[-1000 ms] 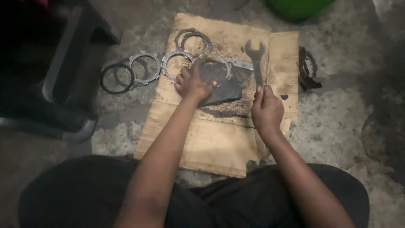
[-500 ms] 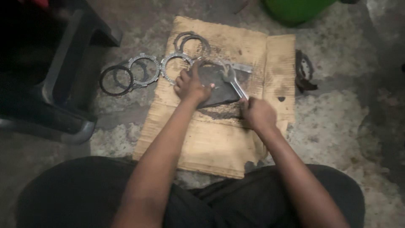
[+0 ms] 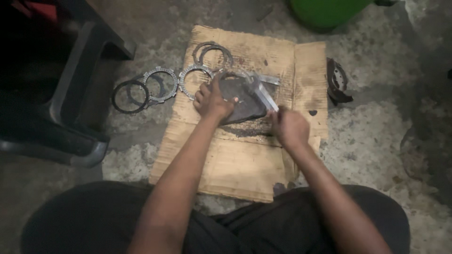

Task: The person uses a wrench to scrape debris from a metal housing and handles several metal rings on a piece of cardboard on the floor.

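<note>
Right hand [image 3: 289, 128] scrapes (wrench [image 3: 263, 94] blurred) dark plate [image 3: 242, 104].

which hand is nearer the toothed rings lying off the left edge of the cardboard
Left. The left hand presses on the dark part beside the toothed rings, just right of them. The right hand, holding a wrench, sits farther right across the cardboard.

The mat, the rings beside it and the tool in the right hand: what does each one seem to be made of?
Mat: corrugated cardboard, brown and dull, with dark stains, torn edges and fold lines.
Rings: probably metal, grey, with toothed rims and a faint shine; one darker ring may be coated or dirty.
Tool: apparently bare steel, since it is pale, shiny and blurred, held in the right hand.
</note>
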